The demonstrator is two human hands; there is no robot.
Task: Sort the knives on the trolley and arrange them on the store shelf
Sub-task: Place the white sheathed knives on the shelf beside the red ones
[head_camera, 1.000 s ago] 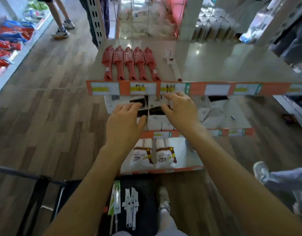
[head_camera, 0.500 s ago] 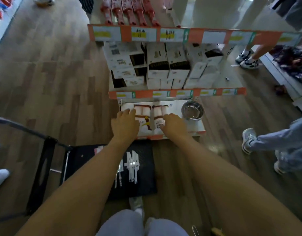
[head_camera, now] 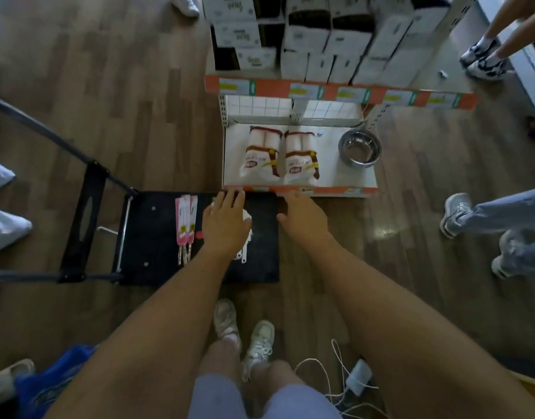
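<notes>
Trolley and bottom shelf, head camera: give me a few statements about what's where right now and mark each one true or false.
1. The left hand is over the white knives on the trolley. True.
2. The pink-packaged knives lie to the right of that hand. False: they lie to its left.
3. The metal bowl sits on the trolley. False: it sits on the bottom shelf, right of the two bags.
4. The right hand holds nothing. True.
</notes>
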